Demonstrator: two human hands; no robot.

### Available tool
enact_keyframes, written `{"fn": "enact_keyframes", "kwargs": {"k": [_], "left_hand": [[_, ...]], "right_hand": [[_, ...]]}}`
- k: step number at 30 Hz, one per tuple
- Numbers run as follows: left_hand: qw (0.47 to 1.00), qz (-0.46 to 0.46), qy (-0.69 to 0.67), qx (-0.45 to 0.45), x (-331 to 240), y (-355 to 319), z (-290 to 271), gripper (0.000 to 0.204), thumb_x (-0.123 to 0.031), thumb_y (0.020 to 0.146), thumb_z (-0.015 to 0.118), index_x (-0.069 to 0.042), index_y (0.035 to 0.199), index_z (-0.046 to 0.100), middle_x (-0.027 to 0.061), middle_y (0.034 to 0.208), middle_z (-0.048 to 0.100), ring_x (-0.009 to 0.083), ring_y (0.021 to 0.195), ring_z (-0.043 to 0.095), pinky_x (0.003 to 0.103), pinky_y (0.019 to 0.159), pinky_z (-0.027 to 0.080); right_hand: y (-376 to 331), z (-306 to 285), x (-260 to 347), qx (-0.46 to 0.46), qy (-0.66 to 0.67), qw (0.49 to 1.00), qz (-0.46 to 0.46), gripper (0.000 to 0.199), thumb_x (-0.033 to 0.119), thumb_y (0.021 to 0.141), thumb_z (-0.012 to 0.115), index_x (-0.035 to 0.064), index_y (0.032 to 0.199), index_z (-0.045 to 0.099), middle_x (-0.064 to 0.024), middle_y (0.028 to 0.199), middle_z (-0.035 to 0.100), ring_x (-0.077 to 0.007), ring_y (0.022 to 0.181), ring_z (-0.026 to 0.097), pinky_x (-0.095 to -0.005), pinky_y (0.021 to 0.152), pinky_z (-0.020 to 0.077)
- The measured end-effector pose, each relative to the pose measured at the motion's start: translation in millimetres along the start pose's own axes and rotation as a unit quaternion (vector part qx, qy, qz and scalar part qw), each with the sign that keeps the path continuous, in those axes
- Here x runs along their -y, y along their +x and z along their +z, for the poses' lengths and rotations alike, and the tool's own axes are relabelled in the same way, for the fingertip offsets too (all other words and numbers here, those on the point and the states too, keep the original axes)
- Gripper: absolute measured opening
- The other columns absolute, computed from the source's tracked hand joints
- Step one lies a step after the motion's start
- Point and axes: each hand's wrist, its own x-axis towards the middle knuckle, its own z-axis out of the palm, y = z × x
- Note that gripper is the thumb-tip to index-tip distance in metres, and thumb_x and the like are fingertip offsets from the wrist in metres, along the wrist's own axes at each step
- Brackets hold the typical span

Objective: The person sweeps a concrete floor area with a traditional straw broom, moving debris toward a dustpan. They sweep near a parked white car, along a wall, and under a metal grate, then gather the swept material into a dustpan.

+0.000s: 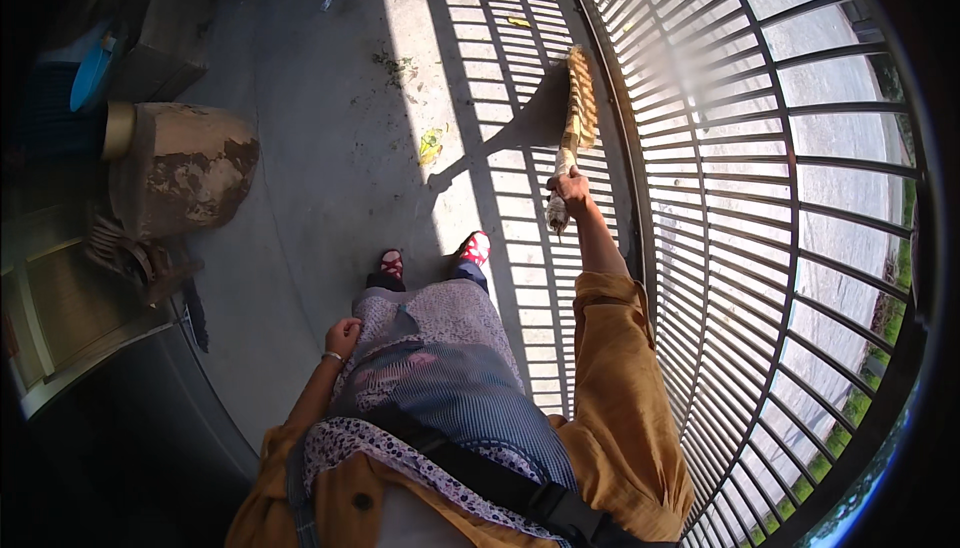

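My right hand [569, 191] is wrapped around the pale, bound handle of a short straw hand broom [580, 98]. The broom is held out ahead on the right, close to the barred fence, with its bristles pointing away from me. Its dark shadow falls on the concrete to the left. Near the side of my flowered apron [450, 308] hangs my left hand [344, 336], with its fingers curled in and no object visible in them. A band circles the left wrist.
Along the right runs a tall metal barred fence [700, 178]. Leaf scraps [430, 145] and small debris [395, 66] lie on the concrete floor [310, 128]. A large worn brown pot [195, 168] lies at the left, near a blue basin [92, 73] and a dark appliance-like box [130, 428].
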Motion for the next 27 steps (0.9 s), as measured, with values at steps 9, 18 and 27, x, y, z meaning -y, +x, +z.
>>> {"fn": "enact_keyframes", "kwargs": {"k": [9,18,27], "left_hand": [[0.984,-0.061,-0.166,-0.004,-18,3,28,0.017,-0.016,0.083,0.052,-0.003,0.093,0.059,0.0062,0.076,0.062,0.0140,0.063,0.058,0.028,0.059,0.047],[0.976,-0.039,-0.213,0.003,8,-28,51,0.020,-0.019,0.082,0.053,-0.004,0.094,0.059,0.0066,0.077,0.062,0.0145,0.063,0.059,0.028,0.058,0.048],[0.998,0.022,-0.019,-0.057,129,-116,62,0.021,-0.019,0.083,0.050,-0.004,0.096,0.059,0.0107,0.082,0.062,0.0182,0.062,0.061,0.033,0.055,0.050]], "right_hand": [[-104,-20,180,-0.026,0.472,0.798,0.373,0.045,-0.004,0.069,0.056,0.0058,0.111,0.043,-0.0055,0.060,0.050,-0.0152,0.044,0.051,-0.0280,0.038,0.0446],[-168,117,232,-0.090,0.448,0.762,0.458,0.036,-0.005,0.070,0.056,0.0053,0.098,0.036,-0.0089,0.058,0.045,-0.0214,0.044,0.049,-0.0345,0.038,0.0433],[-165,160,256,0.063,0.581,0.734,0.344,0.028,0.000,0.075,0.047,0.0045,0.102,0.040,-0.0100,0.062,0.049,-0.0189,0.047,0.050,-0.0309,0.041,0.0452]]}}
